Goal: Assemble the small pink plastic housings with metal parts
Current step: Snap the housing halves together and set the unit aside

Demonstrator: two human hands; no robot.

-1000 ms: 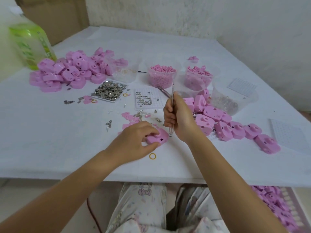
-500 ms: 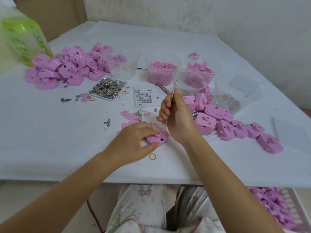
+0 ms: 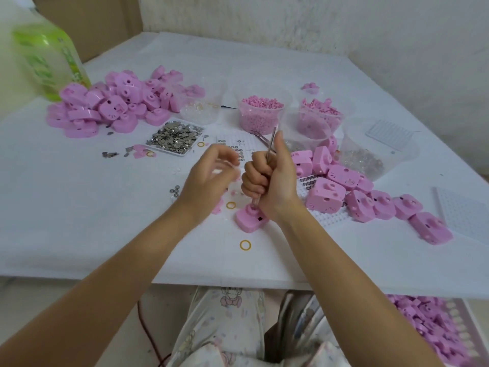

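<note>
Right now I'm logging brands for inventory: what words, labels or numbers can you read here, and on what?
No text can be read.
Bottle: the green label carries print, too blurred to read.
Trousers: cartoon pictures only, no legible words.
Housings: moulded face marks, no letters visible.

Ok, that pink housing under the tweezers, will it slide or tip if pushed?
Probably slides: the housing lies flat on the smooth white table. Likely light, being small plastic. Its low, wide shape makes tipping unlikely.
</note>
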